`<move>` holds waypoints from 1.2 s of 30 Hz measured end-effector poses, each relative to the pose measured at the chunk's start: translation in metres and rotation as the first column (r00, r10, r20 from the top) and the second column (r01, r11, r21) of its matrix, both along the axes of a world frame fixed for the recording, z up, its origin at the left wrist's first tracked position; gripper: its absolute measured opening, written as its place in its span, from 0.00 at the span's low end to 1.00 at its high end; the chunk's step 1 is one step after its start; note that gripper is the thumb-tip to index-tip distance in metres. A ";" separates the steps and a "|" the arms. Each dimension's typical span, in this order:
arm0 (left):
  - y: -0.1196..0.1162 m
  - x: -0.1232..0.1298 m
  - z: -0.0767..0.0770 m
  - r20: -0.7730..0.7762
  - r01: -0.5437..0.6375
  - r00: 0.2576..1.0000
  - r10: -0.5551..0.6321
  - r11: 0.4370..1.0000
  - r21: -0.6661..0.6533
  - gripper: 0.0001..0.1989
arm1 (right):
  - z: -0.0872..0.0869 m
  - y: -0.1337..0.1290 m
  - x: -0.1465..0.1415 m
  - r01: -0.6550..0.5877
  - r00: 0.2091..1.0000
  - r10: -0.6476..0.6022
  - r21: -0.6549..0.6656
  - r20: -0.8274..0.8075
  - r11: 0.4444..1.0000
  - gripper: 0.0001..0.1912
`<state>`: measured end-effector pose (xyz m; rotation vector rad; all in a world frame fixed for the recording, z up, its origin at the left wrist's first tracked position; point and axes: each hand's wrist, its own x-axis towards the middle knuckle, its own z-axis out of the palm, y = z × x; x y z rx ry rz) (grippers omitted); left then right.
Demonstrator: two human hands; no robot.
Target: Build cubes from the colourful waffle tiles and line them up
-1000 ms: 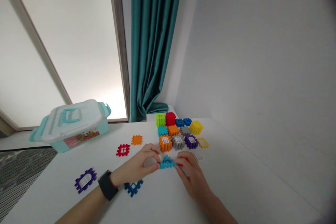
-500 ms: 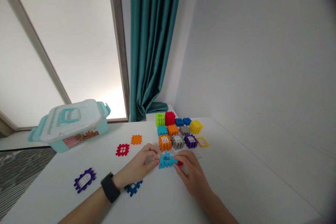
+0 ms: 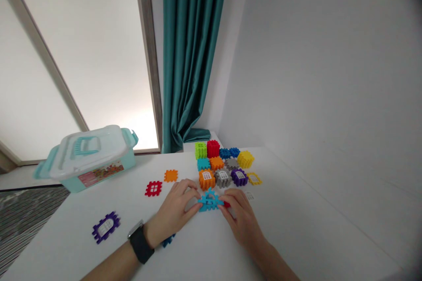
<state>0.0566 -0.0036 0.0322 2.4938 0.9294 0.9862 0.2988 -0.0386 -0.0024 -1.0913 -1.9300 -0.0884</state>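
Well, the left hand (image 3: 174,213) and right hand (image 3: 242,219) look to be gripping a blue tile (image 3: 209,200) with curled fingers (image 3: 234,197); built cubes (image 3: 223,178) sit at 12 o'clock, loose tiles (image 3: 153,188) lie at 9 o'clock.

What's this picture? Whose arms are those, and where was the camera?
Those are a person's own arms! The camera is worn on their head, so it looks down at what they're doing. The left hand and the right hand hold a light blue plastic piece. A watch is on the left wrist. On the white table sit colourful plastic cubes, a flat orange piece, a flat red piece, a flat purple piece, and a mint-green box with a clear lid.
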 end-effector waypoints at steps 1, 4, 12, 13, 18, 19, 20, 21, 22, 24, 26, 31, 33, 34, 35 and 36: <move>0.000 -0.001 0.000 -0.016 -0.001 1.000 0.001 1.000 0.028 0.05 | 0.000 0.000 0.000 0.000 1.000 0.000 0.001 0.003 1.000 0.05; 0.001 -0.002 0.000 -0.054 0.004 0.999 0.000 0.996 0.086 0.04 | 0.002 -0.001 0.000 0.006 1.000 -0.006 -0.003 0.008 1.000 0.06; 0.002 -0.003 0.002 0.033 0.029 0.999 -0.028 0.999 -0.031 0.05 | 0.003 -0.002 0.003 0.003 1.000 -0.002 0.030 -0.027 1.000 0.08; 0.001 -0.002 0.003 0.059 0.035 0.998 -0.031 0.997 -0.070 0.05 | 0.003 -0.002 0.003 0.005 0.999 -0.004 0.028 -0.044 1.000 0.08; 0.002 0.001 0.009 0.174 0.101 0.983 -0.056 0.961 -0.256 0.10 | 0.009 -0.004 -0.002 -0.011 0.983 -0.008 -0.102 -0.185 0.995 0.07; 0.002 0.001 0.010 0.197 0.119 0.978 -0.063 0.950 -0.287 0.11 | 0.010 -0.004 -0.002 -0.023 0.978 -0.007 -0.141 -0.208 0.990 0.07; 0.003 0.002 0.010 0.219 0.138 0.973 -0.069 0.939 -0.316 0.13 | 0.011 -0.004 -0.003 -0.039 0.974 -0.002 -0.176 -0.228 0.984 0.07; 0.004 0.002 0.011 0.238 0.156 0.968 -0.075 0.927 -0.341 0.14 | 0.012 -0.004 -0.004 -0.056 0.970 0.004 -0.205 -0.245 0.977 0.08; 0.004 0.002 0.011 0.254 0.174 0.964 -0.083 0.916 -0.362 0.15 | 0.013 -0.004 -0.004 -0.074 0.965 0.012 -0.228 -0.261 0.971 0.08; 0.006 0.002 0.010 0.272 0.204 0.957 -0.099 0.896 -0.394 0.17 | 0.014 -0.004 -0.005 -0.105 0.957 0.027 -0.260 -0.288 0.960 0.10; 0.007 0.003 0.008 0.275 0.222 0.955 -0.110 0.881 -0.418 0.18 | 0.014 -0.003 -0.004 -0.122 0.951 0.033 -0.278 -0.306 0.953 0.11; 0.006 0.003 0.008 0.257 0.216 0.961 -0.107 0.868 -0.446 0.18 | 0.012 -0.001 -0.003 -0.117 0.955 0.033 -0.273 -0.295 0.955 0.11; 0.005 0.001 0.009 0.236 0.207 0.966 -0.108 0.869 -0.449 0.16 | 0.012 -0.001 -0.003 -0.099 0.962 0.029 -0.249 -0.271 0.964 0.11; 0.005 0.001 0.010 0.223 0.204 0.968 -0.112 0.869 -0.451 0.15 | 0.011 -0.001 -0.002 -0.087 0.966 0.025 -0.232 -0.258 0.969 0.11; 0.005 0.000 0.011 0.211 0.203 0.970 -0.117 0.868 -0.453 0.14 | 0.011 -0.001 -0.002 -0.078 0.969 0.023 -0.214 -0.245 0.974 0.10; 0.005 -0.001 0.012 0.203 0.206 0.971 -0.125 0.868 -0.452 0.12 | 0.011 0.000 -0.002 -0.070 0.972 0.023 -0.195 -0.234 0.978 0.10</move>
